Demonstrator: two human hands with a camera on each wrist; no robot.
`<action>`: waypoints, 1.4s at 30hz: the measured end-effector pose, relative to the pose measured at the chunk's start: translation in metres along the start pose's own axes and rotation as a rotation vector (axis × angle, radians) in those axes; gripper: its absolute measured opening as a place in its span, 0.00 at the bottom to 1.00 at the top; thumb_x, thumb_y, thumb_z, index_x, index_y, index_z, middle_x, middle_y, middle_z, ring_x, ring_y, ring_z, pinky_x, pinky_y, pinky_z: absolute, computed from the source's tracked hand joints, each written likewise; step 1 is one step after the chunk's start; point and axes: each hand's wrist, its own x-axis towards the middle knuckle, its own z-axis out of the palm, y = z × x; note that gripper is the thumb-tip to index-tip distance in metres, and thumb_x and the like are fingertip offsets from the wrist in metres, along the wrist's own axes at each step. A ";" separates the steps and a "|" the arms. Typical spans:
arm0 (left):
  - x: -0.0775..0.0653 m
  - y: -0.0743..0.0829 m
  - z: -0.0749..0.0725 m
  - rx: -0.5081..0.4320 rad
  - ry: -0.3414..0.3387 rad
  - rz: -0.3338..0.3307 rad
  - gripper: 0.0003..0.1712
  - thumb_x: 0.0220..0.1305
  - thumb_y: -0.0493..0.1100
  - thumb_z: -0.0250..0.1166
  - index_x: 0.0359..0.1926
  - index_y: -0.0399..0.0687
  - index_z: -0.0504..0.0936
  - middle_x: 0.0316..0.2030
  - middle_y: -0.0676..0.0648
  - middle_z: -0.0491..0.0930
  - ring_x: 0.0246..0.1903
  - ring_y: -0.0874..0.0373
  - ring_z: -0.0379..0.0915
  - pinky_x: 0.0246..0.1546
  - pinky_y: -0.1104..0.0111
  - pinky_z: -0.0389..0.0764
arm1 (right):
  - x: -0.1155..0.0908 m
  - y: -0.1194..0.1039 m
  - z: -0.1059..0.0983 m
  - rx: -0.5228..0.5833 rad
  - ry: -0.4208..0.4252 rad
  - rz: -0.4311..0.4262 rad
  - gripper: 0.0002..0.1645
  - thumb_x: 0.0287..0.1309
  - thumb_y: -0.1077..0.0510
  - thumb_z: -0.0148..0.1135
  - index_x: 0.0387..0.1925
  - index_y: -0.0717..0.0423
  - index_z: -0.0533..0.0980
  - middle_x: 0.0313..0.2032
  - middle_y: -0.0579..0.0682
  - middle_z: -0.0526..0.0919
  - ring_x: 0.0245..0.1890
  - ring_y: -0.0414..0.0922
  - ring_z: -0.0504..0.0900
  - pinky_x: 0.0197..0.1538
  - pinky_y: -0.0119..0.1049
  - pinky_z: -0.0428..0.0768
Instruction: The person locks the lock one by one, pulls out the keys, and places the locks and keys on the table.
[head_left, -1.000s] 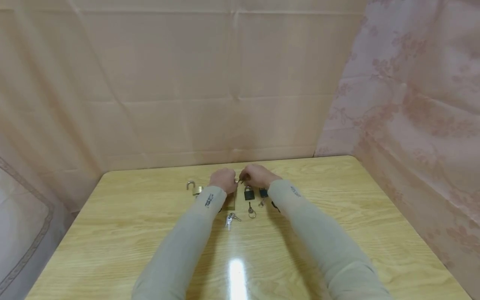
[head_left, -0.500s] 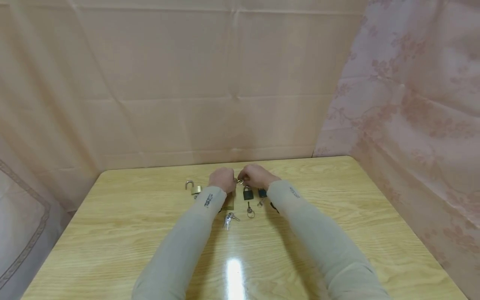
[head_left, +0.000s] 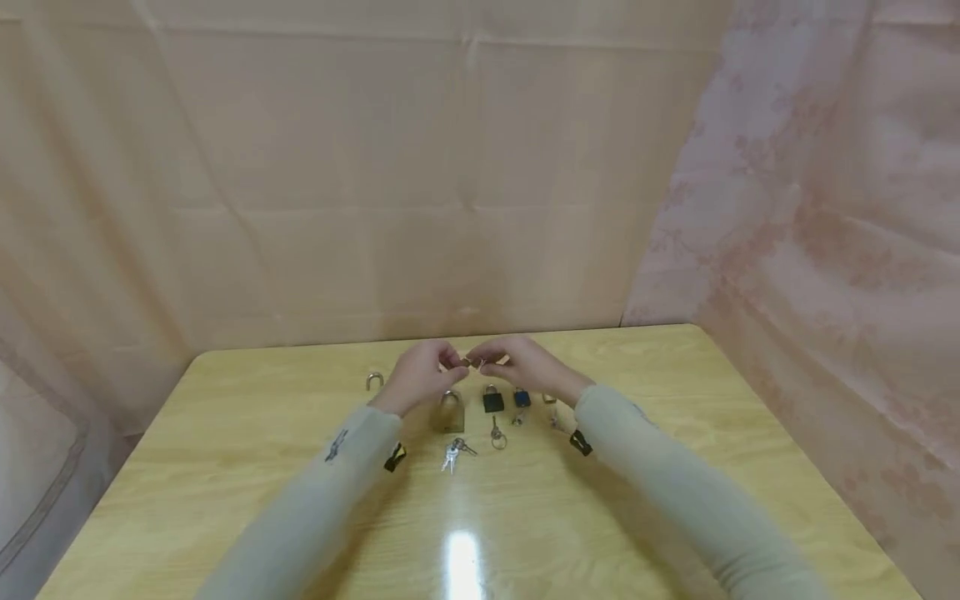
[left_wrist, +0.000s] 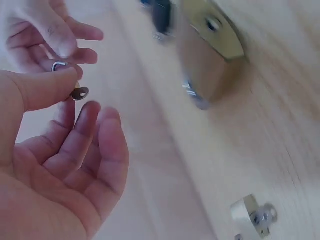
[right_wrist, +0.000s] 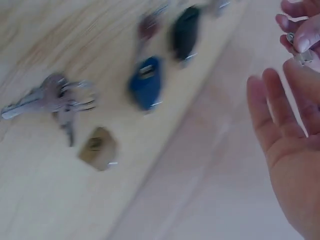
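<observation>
Above the table's far part, both hands meet fingertip to fingertip. My left hand (head_left: 426, 375) pinches a small key (left_wrist: 80, 93) between thumb and forefinger; its other fingers are loosely bent. My right hand (head_left: 519, 363) holds a tiny padlock (right_wrist: 303, 56) by the fingertips, its shackle (left_wrist: 59, 64) showing in the left wrist view. Whether the key sits inside this lock is hidden by the fingers. Below them stand a large brass padlock (head_left: 450, 414), a black padlock (head_left: 492, 402) and a blue padlock (head_left: 522, 397).
Silver keys (head_left: 452, 455) lie before the brass padlock, and a ringed key (head_left: 498, 435) before the black one. A smaller brass padlock (right_wrist: 99, 148) and keys (right_wrist: 47, 95) are at the right. An open shackle (head_left: 374, 380) shows at the left. A cloth backdrop (head_left: 315, 192) hangs behind.
Both hands have risen off the table and rolled outward, wrists spreading apart with the fingertips still together. The large brass padlock, partly covered by the left hand before, is now in sight.
</observation>
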 end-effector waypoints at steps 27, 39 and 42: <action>-0.094 0.006 -0.019 -0.177 -0.135 0.149 0.11 0.71 0.49 0.66 0.39 0.46 0.82 0.35 0.52 0.81 0.33 0.57 0.78 0.32 0.66 0.80 | -0.033 -0.056 0.008 -0.020 -0.104 -0.350 0.14 0.73 0.55 0.59 0.52 0.58 0.82 0.45 0.50 0.88 0.39 0.33 0.84 0.43 0.27 0.82; -0.100 0.005 -0.019 -0.115 -0.007 0.226 0.12 0.73 0.49 0.64 0.37 0.47 0.87 0.30 0.55 0.84 0.27 0.61 0.79 0.27 0.68 0.80 | -0.025 -0.059 0.022 0.093 -0.009 -0.292 0.11 0.77 0.59 0.53 0.43 0.55 0.82 0.28 0.39 0.83 0.26 0.39 0.81 0.31 0.31 0.81; -0.101 0.006 -0.020 -0.102 0.026 0.230 0.12 0.73 0.48 0.64 0.37 0.46 0.87 0.30 0.55 0.85 0.27 0.62 0.79 0.27 0.68 0.80 | -0.026 -0.060 0.023 0.120 0.006 -0.273 0.11 0.77 0.59 0.53 0.45 0.55 0.82 0.28 0.39 0.82 0.25 0.38 0.80 0.29 0.31 0.80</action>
